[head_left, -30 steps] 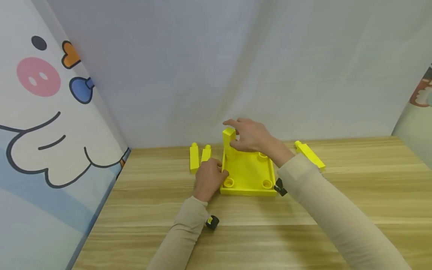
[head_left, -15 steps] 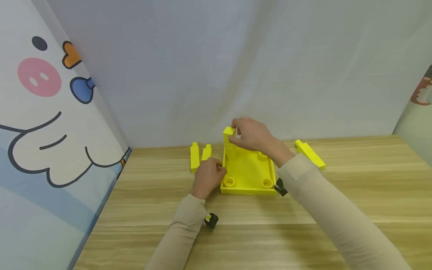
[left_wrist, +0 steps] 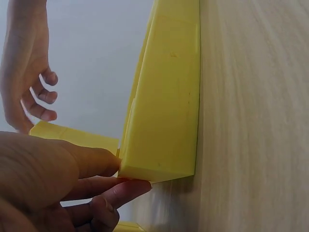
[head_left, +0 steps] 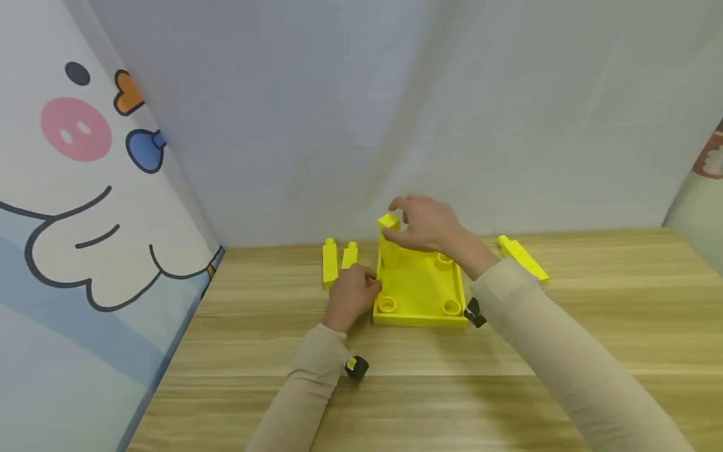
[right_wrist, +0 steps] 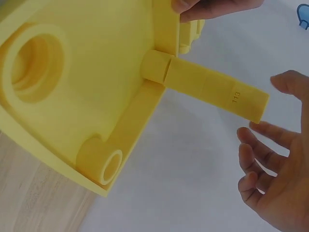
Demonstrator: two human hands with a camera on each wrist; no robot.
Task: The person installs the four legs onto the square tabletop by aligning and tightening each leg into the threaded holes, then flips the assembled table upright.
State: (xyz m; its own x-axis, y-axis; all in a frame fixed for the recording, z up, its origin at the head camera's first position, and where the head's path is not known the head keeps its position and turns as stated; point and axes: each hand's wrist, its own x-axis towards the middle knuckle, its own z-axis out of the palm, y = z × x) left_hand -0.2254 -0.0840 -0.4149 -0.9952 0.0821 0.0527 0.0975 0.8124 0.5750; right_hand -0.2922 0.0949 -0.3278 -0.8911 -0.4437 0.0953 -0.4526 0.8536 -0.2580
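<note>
A yellow square panel (head_left: 420, 285) with a raised rim and round corner sockets lies on the table. One yellow square leg (head_left: 388, 238) stands upright in its far left socket, marked "113" in the right wrist view. My left hand (head_left: 351, 292) pinches the panel's left edge; in the left wrist view its fingertips (left_wrist: 108, 162) sit at the end of the rim. Around the top of the leg is my right hand (head_left: 426, 223), its thumb and fingers spread. The right wrist view shows the right hand's fingers (right_wrist: 263, 150) loosely bent, just off the leg's end.
Two more yellow legs (head_left: 330, 263) lie left of the panel, the nearer one partly behind my left hand. Another yellow leg (head_left: 524, 258) lies to the right, beyond my right sleeve. A pale curtain (head_left: 294, 157) rises behind the wooden table (head_left: 254, 351).
My right fingers came in on the leg's top half a second ago and are spread from it now. My left hand has stayed at the panel's edge. The view has shifted slightly.
</note>
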